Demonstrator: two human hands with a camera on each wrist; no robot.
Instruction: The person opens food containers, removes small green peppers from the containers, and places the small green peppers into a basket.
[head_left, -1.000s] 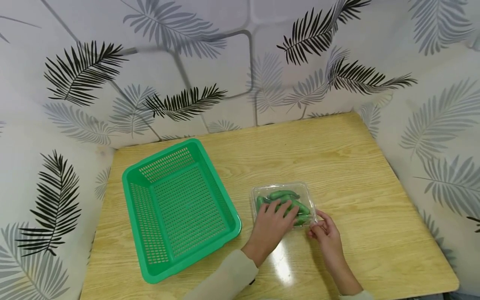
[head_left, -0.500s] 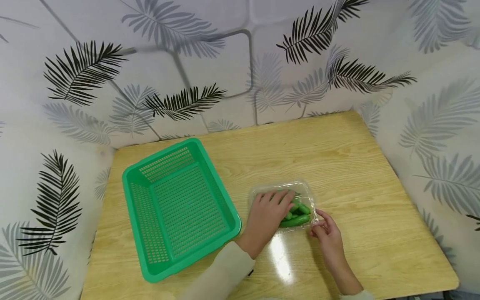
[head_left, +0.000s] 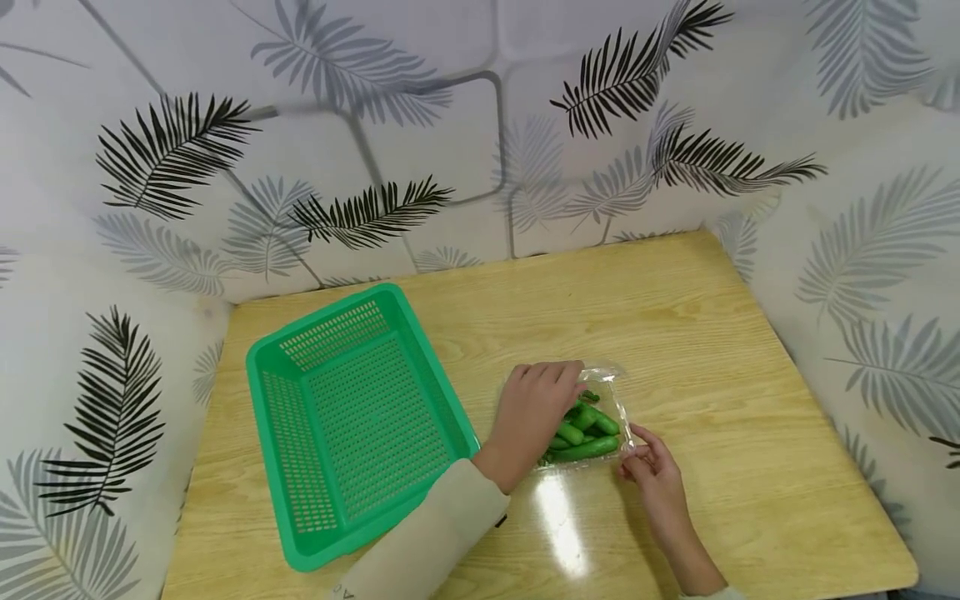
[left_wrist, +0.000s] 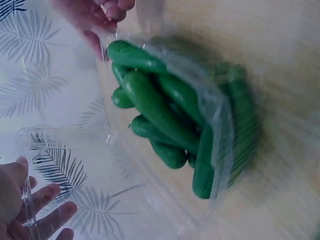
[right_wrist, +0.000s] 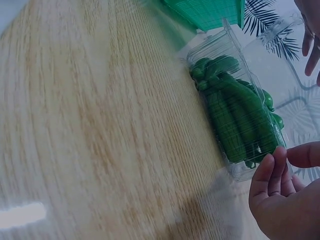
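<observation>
Several small green cucumbers (head_left: 585,448) lie in a clear plastic box (right_wrist: 239,175) on the table. Its clear hinged lid (left_wrist: 70,133) stands raised, as the left wrist view shows. My left hand (head_left: 531,417) grips the lid's free edge, thumb on one side and fingers on the other. In the head view this hand covers the box's left part. With thumb and fingertips, my right hand (head_left: 658,479) pinches the box's near right corner. The cucumbers (left_wrist: 160,107) are partly behind the box wall in the left wrist view.
Left of the box is a large green perforated basket (head_left: 442,358), with nothing visible inside. The wooden table (head_left: 720,358) extends right and behind the box. A leaf-patterned cloth (head_left: 420,150) hangs along the table's back and sides.
My left hand has gone from lying over the closed lid to gripping its edge, and the lid has swung up. More cucumbers show uncovered. My right hand stays at the corner.
</observation>
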